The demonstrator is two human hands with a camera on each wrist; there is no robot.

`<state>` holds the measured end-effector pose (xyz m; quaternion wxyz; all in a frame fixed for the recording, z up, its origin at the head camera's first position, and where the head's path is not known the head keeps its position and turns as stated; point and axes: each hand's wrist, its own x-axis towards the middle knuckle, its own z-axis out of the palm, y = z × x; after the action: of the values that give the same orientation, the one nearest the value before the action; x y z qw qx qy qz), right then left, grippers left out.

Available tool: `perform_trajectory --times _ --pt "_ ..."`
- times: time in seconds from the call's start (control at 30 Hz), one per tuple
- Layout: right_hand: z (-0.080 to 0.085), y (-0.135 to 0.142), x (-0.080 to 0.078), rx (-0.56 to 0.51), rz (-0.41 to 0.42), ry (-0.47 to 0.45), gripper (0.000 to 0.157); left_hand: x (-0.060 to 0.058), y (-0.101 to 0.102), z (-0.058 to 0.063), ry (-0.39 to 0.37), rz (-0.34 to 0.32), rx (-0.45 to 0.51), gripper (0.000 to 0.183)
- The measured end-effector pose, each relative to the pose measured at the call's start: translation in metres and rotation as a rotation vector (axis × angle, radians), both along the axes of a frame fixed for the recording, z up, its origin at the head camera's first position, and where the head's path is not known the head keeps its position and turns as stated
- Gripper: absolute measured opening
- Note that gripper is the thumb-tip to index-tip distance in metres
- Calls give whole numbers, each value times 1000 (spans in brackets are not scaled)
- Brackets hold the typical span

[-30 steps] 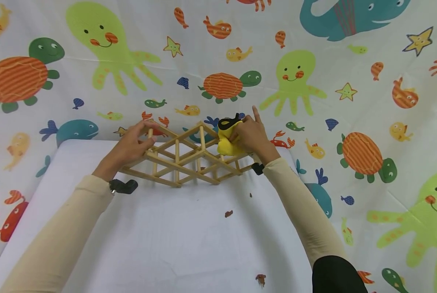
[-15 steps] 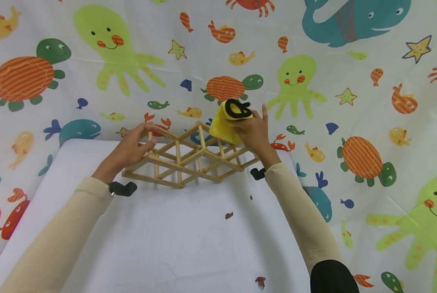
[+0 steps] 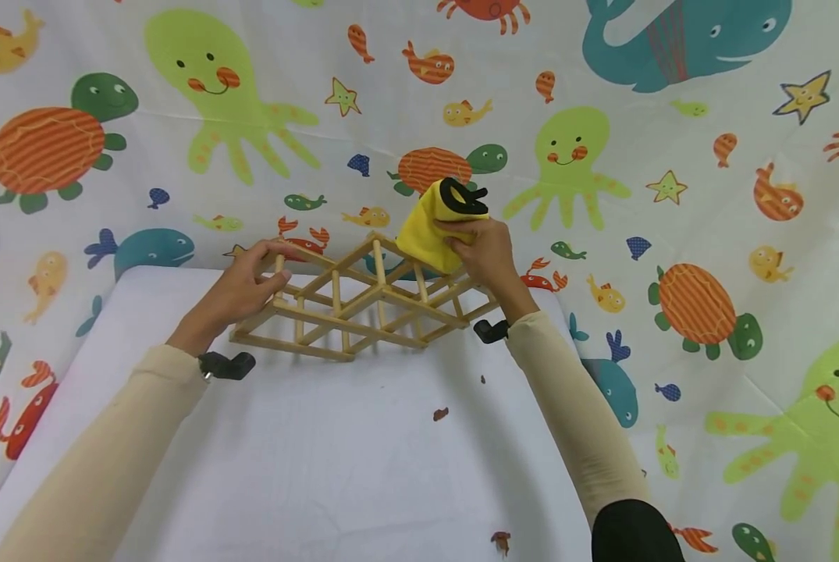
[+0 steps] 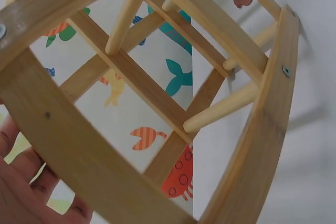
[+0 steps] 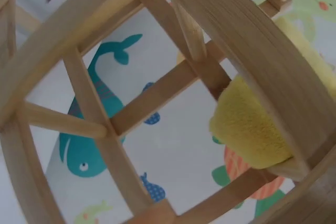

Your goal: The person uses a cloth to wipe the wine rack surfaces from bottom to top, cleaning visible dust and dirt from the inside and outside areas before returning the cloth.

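Note:
A wooden lattice rack (image 3: 379, 293), made of crossed slats and round dowels, stands at the far end of the white table. My left hand (image 3: 236, 287) grips its upper left end; in the left wrist view, fingers (image 4: 44, 182) show behind a wide slat (image 4: 79, 140). My right hand (image 3: 488, 248) pinches a folded yellow cloth (image 3: 422, 234) with black edging, at the rack's upper right part. In the right wrist view the fuzzy cloth (image 5: 252, 124) shows behind a slat (image 5: 247, 45); the right hand is not clearly seen there.
Several small brown scraps lie on the white table (image 3: 321, 453), among them one scrap (image 3: 440, 414) near the middle and another (image 3: 501, 542) at the front. A curtain (image 3: 391, 109) printed with sea animals hangs behind and along the right side. Black mounts (image 3: 228, 365) sit at both wrists.
The right hand has lifted with the cloth, which now sits higher and a little left, its black edge on top. The left hand keeps its hold, shifted slightly left. The rack barely moves.

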<state>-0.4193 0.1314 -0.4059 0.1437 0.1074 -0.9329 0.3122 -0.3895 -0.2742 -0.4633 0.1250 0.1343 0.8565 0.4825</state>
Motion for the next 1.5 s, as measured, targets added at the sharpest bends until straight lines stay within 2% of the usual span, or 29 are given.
perform_trajectory --times 0.17,0.3,0.43,0.53,0.6,0.67,0.7,0.83,0.9,0.93,1.0,1.17,1.23,1.27,1.37,1.5 --pt "0 0 11 101 -36 -86 28 -3 9 2 51 -22 44 47" --pt "0 -9 20 117 37 -204 28 -3 17 5 101 -22 50 46" --pt "-6 -22 24 59 108 -365 29 -6 25 5 153 -22 51 45" --pt "-14 -28 22 9 90 -472 29 -6 30 4 155 -21 52 44" --pt "-21 -30 19 -20 56 -500 29 -5 31 3 136 -9 41 45" --pt "-27 -30 18 -70 4 -484 28 -4 32 3 118 -1 24 45" --pt "-30 -29 18 -110 -29 -445 27 -4 33 3 112 1 15 45" --pt "-38 -28 21 -399 -186 -224 24 -3 35 5 110 -5 -1 45" --pt "-38 -27 22 -509 -205 -142 24 -4 35 6 119 -14 3 46" --pt "-38 -27 23 -532 -201 -138 25 -4 35 7 121 -16 7 46" --pt "-37 -28 23 -490 -175 -196 27 -4 35 9 119 -15 8 45" --pt "-35 -28 19 -237 -18 -457 30 1 34 11 100 -5 2 46" --pt "-36 -27 16 -222 25 -489 30 1 34 11 92 0 -6 46" --pt "-36 -27 16 -231 21 -484 30 2 34 11 89 2 -10 46" --pt "-39 -27 16 -353 -61 -363 29 2 34 10 75 6 -12 46" --pt "-43 -25 18 -653 -195 -78 27 3 38 11 94 -4 1 46"
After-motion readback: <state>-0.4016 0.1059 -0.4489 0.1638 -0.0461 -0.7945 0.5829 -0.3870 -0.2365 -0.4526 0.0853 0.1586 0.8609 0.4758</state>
